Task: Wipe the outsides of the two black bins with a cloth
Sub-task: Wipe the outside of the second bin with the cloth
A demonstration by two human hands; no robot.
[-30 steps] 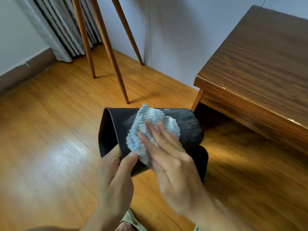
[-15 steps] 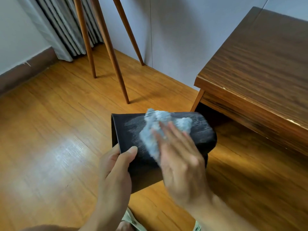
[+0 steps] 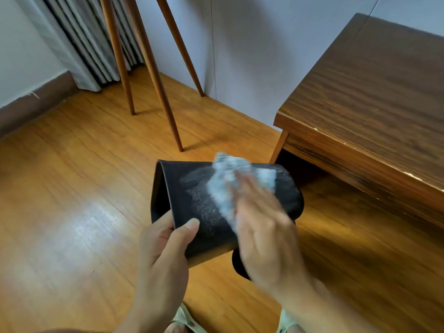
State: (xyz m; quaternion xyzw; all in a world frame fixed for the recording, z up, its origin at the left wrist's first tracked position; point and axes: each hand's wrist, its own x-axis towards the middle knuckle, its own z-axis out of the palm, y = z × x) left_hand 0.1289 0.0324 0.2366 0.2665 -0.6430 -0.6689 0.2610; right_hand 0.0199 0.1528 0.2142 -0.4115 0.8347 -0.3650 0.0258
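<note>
A black bin (image 3: 192, 188) lies tipped on its side in the air above the wooden floor, its open mouth to the left. My left hand (image 3: 163, 251) grips its near rim, thumb on the outer wall. My right hand (image 3: 264, 231) presses a pale blue fluffy cloth (image 3: 228, 183) flat against the bin's upper side; the hand and cloth are blurred. Streaky wipe marks show on the wall left of the cloth. A second black bin (image 3: 240, 265) shows as a dark sliver below the first, mostly hidden by my right hand.
A wooden table (image 3: 365, 111) stands at the right, its corner leg (image 3: 278, 147) just beyond the bin. Three slanted wooden legs (image 3: 153, 75) rise at the back left before a curtain (image 3: 79, 42) and white wall. Bare wooden floor (image 3: 72, 200) spreads to the left.
My right hand has slid the cloth rightward along the bin's side, leaving streaks behind. The bin shifted slightly to the right in my left hand's grip.
</note>
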